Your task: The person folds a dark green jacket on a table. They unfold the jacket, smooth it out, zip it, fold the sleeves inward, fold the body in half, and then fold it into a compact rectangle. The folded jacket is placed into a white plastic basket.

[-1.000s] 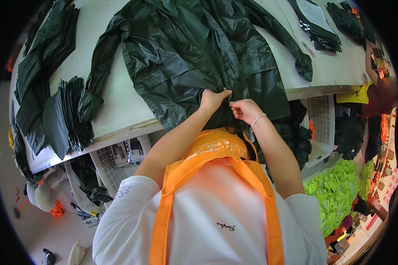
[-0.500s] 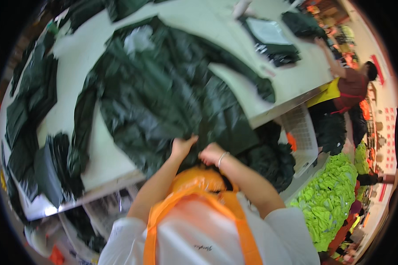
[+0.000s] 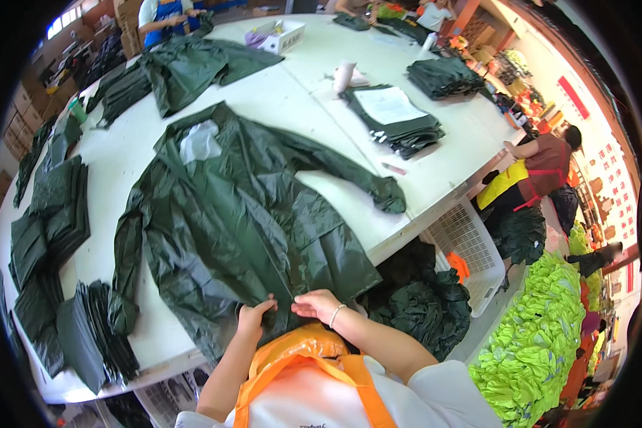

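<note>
Both hands are pinching the bottom hem of the raincoat (image 3: 242,221): the left hand (image 3: 254,316) is clenching the fabric, and the right hand (image 3: 318,304), just beside it, is pressing its fingertips onto the same edge. The coat is lying spread flat on the table (image 3: 321,114), stretching away from the fingers; compared with half a second ago it is lying smoother, sleeves out. Left of the fingers, folded stacks (image 3: 85,335) are sitting. Right, beyond the table edge, a basket (image 3: 464,242) is standing.
</note>
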Demonstrator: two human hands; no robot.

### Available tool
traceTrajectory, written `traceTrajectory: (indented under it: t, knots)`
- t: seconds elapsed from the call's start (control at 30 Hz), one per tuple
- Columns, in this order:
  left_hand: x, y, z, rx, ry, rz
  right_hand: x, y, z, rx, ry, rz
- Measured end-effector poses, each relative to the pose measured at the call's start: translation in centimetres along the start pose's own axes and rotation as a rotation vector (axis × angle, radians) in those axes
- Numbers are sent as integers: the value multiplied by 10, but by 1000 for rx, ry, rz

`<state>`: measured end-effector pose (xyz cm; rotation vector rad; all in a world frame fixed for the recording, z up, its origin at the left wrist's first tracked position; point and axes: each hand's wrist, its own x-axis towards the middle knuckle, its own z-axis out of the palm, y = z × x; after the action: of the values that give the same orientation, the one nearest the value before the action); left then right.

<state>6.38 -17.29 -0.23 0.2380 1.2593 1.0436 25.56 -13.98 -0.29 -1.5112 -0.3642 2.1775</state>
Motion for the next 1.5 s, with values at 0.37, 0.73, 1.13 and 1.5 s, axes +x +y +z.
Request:
traceTrajectory:
  t: [0.37,0.73,1.13,1.5]
  knots:
    - [-43,-4,43,12,219,212,-58,-8,29,-11,-4,-121]
    - [-46,9,59,8,243,205,-58,-7,23,-33,23,-140]
    - [-46,-5,49,113,235,132,-58,-5,27,-8,116,-145]
    - [-37,-4,46,581,197,368,-35,-37,14,-1337,-34,-766]
